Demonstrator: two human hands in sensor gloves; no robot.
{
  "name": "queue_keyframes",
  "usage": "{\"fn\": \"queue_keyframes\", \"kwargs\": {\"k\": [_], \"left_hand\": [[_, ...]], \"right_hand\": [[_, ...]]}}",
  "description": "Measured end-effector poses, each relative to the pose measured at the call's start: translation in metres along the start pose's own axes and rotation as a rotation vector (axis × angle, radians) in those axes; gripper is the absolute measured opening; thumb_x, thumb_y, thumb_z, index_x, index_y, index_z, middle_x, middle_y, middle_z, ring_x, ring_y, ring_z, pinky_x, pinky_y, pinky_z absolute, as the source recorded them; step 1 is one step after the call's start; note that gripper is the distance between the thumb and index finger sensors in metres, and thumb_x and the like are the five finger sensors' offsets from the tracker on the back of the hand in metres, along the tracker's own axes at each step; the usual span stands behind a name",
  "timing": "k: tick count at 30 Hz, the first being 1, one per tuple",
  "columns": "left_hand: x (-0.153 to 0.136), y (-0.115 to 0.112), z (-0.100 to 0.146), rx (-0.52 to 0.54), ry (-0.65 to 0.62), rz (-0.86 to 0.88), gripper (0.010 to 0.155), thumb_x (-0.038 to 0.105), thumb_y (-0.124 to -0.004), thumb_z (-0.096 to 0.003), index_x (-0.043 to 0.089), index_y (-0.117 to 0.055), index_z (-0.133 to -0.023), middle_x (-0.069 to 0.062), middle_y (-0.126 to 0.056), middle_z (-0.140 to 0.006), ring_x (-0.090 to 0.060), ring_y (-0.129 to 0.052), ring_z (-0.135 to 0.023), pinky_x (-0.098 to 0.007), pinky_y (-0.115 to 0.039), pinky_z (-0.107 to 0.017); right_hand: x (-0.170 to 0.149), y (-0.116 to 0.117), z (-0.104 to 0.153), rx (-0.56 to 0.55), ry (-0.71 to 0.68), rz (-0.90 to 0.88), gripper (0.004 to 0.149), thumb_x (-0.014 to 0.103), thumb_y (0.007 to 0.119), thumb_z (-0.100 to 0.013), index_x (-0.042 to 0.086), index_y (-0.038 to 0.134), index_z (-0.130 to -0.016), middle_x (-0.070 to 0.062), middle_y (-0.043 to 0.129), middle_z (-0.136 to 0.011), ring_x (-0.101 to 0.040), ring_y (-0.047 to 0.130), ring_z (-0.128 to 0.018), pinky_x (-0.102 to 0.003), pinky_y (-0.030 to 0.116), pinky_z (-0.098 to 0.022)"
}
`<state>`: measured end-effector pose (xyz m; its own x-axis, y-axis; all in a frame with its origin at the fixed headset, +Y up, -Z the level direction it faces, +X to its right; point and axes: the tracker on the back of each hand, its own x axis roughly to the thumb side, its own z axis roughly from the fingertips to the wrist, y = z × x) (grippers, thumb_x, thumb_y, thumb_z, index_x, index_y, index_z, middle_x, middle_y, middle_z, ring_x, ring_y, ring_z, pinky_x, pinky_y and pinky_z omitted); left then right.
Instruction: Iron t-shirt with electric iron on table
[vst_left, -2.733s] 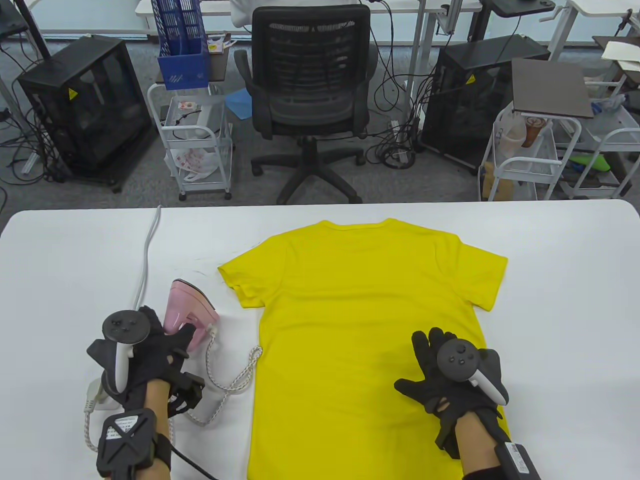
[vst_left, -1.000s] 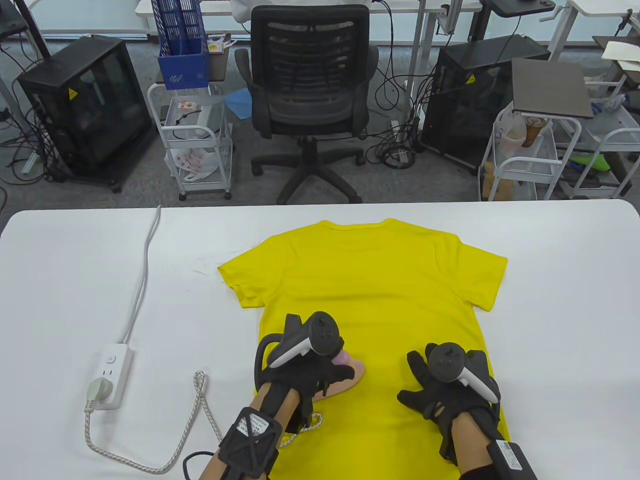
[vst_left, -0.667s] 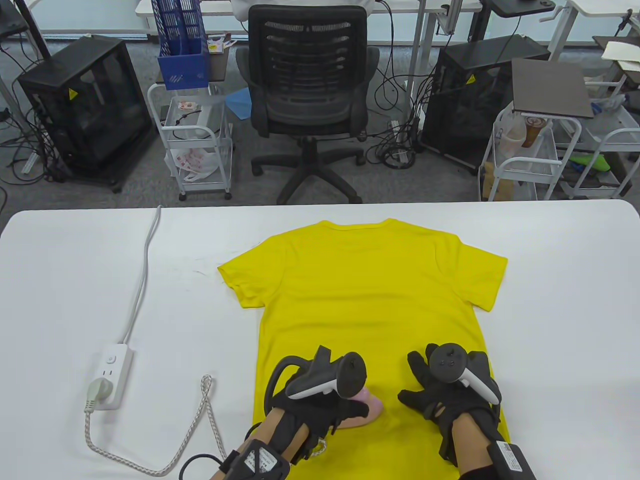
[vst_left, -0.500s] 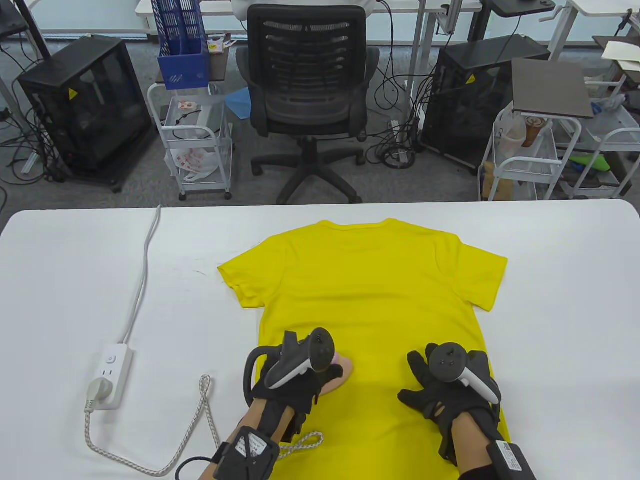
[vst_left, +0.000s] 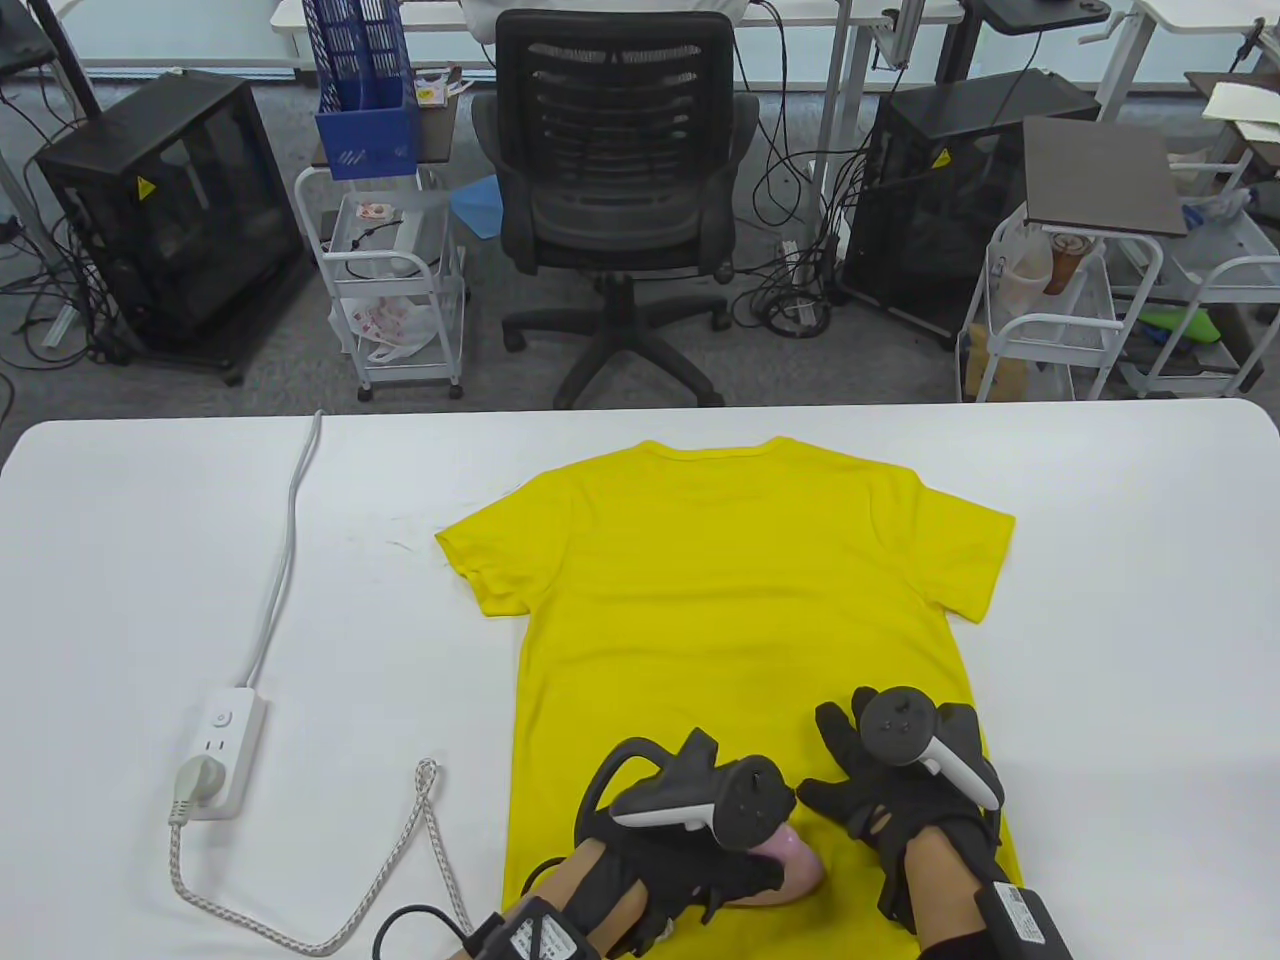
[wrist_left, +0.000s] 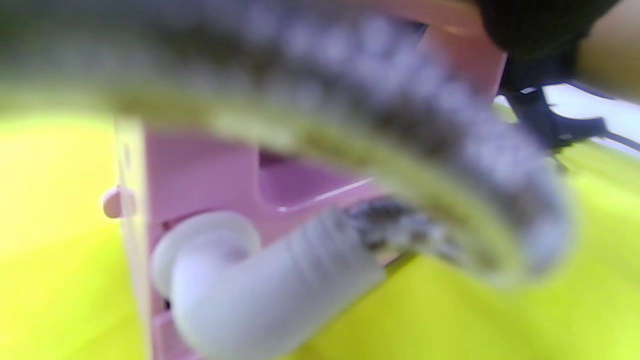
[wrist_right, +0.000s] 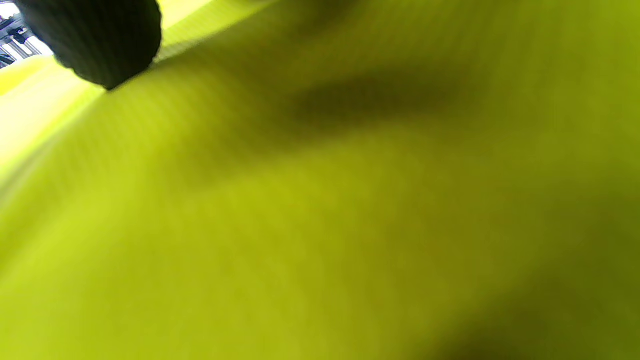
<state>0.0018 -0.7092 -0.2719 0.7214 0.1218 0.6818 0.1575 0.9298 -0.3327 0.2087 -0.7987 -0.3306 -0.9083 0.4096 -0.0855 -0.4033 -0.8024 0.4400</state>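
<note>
A yellow t-shirt (vst_left: 740, 600) lies flat on the white table (vst_left: 1120, 600), collar at the far side. My left hand (vst_left: 680, 870) grips a pink electric iron (vst_left: 790, 868) that rests on the shirt's near hem; the hand and tracker hide most of it. The left wrist view shows the iron's pink rear (wrist_left: 200, 170) and its white cord boot (wrist_left: 260, 285) over yellow cloth. My right hand (vst_left: 890, 790) rests flat with fingers spread on the shirt's near right part. The right wrist view shows only yellow cloth (wrist_right: 320, 210) and one fingertip (wrist_right: 100, 40).
A white power strip (vst_left: 222, 745) with a plug in it lies at the near left. The iron's braided cord (vst_left: 400, 860) loops from it across the table to my left arm. An office chair (vst_left: 615, 190) and carts stand beyond the far edge.
My left hand took the iron from the table at the left onto the shirt and has slid it back and forth over the near hem, now nearer and to the right. My right hand stayed put.
</note>
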Motion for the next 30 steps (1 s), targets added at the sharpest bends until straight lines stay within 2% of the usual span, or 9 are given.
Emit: {"fn": "queue_keyframes", "kwargs": {"k": [2,6,8,11,13,18,26,28,30], "left_hand": [[-0.005,0.001,0.0,0.027,0.018,-0.003,0.07,0.064,-0.071,-0.0416,0.042,-0.051,-0.105,0.007,-0.084,-0.086,-0.017,-0.1,-0.061,-0.047,-0.078,-0.061],[-0.037,0.005,0.0,0.14,0.206,-0.024,0.071,0.067,-0.068,-0.0392,0.046,-0.051,-0.105,0.005,-0.086,-0.084,-0.02,-0.099,-0.061,-0.049,-0.077,-0.061],[-0.072,0.005,0.0,0.18,0.373,0.066,0.072,0.067,-0.067,-0.039,0.046,-0.048,-0.106,0.004,-0.086,-0.084,-0.022,-0.099,-0.062,-0.05,-0.075,-0.062],[-0.115,0.005,0.008,0.21,0.516,0.246,0.073,0.068,-0.069,-0.0396,0.046,-0.048,-0.106,0.003,-0.086,-0.083,-0.023,-0.098,-0.061,-0.05,-0.074,-0.061],[-0.138,0.004,0.016,0.237,0.621,0.309,0.074,0.067,-0.072,-0.0398,0.038,-0.054,-0.106,0.002,-0.087,-0.081,-0.023,-0.098,-0.058,-0.051,-0.074,-0.06],[-0.133,0.005,0.015,0.208,0.501,0.354,0.074,0.067,-0.077,-0.0386,0.029,-0.064,-0.101,0.002,-0.091,-0.074,-0.02,-0.099,-0.048,-0.05,-0.077,-0.058],[-0.035,-0.001,-0.004,0.032,-0.01,0.161,0.073,0.068,-0.073,-0.0395,0.035,-0.058,-0.103,0.006,-0.089,-0.078,-0.018,-0.099,-0.053,-0.048,-0.077,-0.061],[-0.02,-0.003,-0.004,0.002,-0.079,0.125,0.073,0.068,-0.073,-0.0404,0.036,-0.056,-0.104,0.007,-0.087,-0.08,-0.018,-0.099,-0.056,-0.048,-0.077,-0.063],[-0.016,-0.002,-0.003,0.028,-0.064,0.086,0.074,0.068,-0.073,-0.0395,0.036,-0.056,-0.104,0.007,-0.087,-0.08,-0.017,-0.099,-0.056,-0.048,-0.077,-0.062]], "right_hand": [[0.0,0.0,0.0,0.0,-0.001,-0.002,0.082,0.063,0.078,-0.041,0.041,0.028,-0.102,-0.002,0.006,-0.109,-0.031,-0.001,-0.095,-0.059,0.008,-0.065],[0.0,0.0,0.0,0.0,-0.002,0.0,0.082,0.062,0.078,-0.041,0.041,0.028,-0.102,-0.002,0.006,-0.109,-0.031,-0.002,-0.095,-0.059,0.008,-0.065],[-0.001,0.0,0.0,0.0,-0.004,-0.003,0.081,0.063,0.077,-0.042,0.041,0.028,-0.102,-0.002,0.006,-0.109,-0.031,-0.002,-0.095,-0.059,0.008,-0.065],[-0.002,0.0,0.0,0.002,-0.006,-0.005,0.081,0.062,0.078,-0.041,0.041,0.028,-0.102,-0.001,0.006,-0.109,-0.031,-0.002,-0.095,-0.059,0.008,-0.065],[-0.002,0.0,0.001,0.003,-0.008,-0.006,0.081,0.062,0.078,-0.042,0.041,0.028,-0.102,-0.001,0.006,-0.109,-0.031,-0.001,-0.096,-0.059,0.008,-0.065],[-0.002,0.0,0.001,0.004,-0.006,-0.014,0.081,0.062,0.077,-0.042,0.041,0.028,-0.102,-0.001,0.006,-0.109,-0.031,-0.002,-0.095,-0.059,0.008,-0.065],[-0.001,0.001,0.001,-0.002,0.002,-0.002,0.081,0.063,0.077,-0.041,0.041,0.027,-0.102,-0.002,0.005,-0.109,-0.031,-0.002,-0.095,-0.059,0.008,-0.065],[-0.002,0.001,0.001,-0.002,0.001,-0.003,0.081,0.063,0.076,-0.042,0.041,0.027,-0.102,-0.002,0.005,-0.109,-0.031,-0.002,-0.095,-0.059,0.007,-0.065],[-0.002,0.002,0.001,-0.001,0.001,-0.005,0.081,0.063,0.076,-0.042,0.041,0.027,-0.102,-0.002,0.005,-0.109,-0.031,-0.003,-0.095,-0.059,0.007,-0.065]]}}
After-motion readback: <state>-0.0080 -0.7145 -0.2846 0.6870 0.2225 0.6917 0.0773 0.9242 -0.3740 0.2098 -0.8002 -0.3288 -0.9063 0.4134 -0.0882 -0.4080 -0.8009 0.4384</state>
